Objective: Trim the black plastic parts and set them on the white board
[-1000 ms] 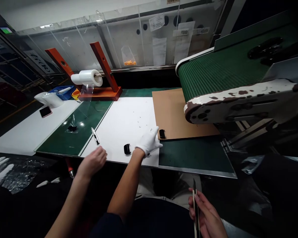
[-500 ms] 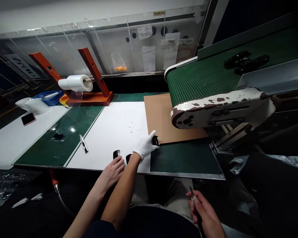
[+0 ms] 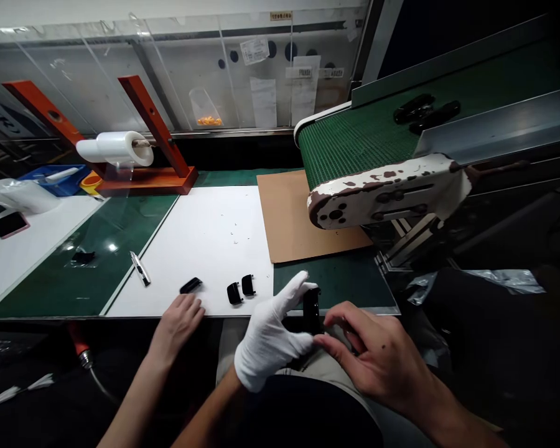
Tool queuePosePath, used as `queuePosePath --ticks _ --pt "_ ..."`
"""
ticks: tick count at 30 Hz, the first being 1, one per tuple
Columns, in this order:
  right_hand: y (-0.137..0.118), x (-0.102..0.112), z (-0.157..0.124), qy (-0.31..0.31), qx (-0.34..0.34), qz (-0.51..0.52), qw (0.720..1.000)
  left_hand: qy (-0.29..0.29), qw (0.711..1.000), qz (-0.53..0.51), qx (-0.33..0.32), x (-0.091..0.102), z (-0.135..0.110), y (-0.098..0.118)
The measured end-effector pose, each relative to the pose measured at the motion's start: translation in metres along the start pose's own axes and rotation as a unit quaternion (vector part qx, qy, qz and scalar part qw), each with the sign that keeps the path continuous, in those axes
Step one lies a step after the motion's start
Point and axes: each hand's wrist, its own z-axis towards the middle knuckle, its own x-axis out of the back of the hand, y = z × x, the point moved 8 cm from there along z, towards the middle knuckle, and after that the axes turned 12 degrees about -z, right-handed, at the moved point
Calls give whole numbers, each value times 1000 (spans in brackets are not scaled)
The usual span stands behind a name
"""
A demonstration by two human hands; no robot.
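In my left hand point(image 3: 275, 330), which wears a white glove, a glossy black plastic part point(image 3: 311, 311) is gripped upright between thumb and fingers, just off the table's front edge. My bare right hand point(image 3: 368, 348) is close beside it, fingers curled, thumb and fingertips near the part's lower right side. Whatever lies inside these fingers is hidden. Two small curved black parts point(image 3: 241, 289) stand on the white sheet point(image 3: 205, 230) left of the glove. A co-worker's bare hand point(image 3: 180, 320) reaches in from below at a longer black part point(image 3: 191, 285); its fingertips are slightly blurred.
A utility knife point(image 3: 140, 269) lies left on the green mat. Behind stands an orange rack with a plastic film roll point(image 3: 116, 148). A cardboard sheet point(image 3: 298, 218) extends under the conveyor point(image 3: 364, 149), which carries black parts. A phone point(image 3: 11, 224) rests far left.
My left hand has brought the black part from the cardboard's edge toward me. My right hand has risen to it; the thin pointed tool it held is now hidden. The co-worker's hand moved left.
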Motion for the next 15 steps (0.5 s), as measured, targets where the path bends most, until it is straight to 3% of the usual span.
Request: queuePosePath --ticks 2,4,9,15 --pt "-6 2 -4 14 9 32 999 15 994 -96 -47 -20 11 32" --pt "-8 5 -8 32 7 43 999 40 985 -149 -82 -24 18 51" --pt "-7 6 -13 36 -5 67 997 55 984 -134 -106 -14 18 65" --pt "-6 2 -15 -24 -4 89 996 0 984 -102 -148 -14 19 82"
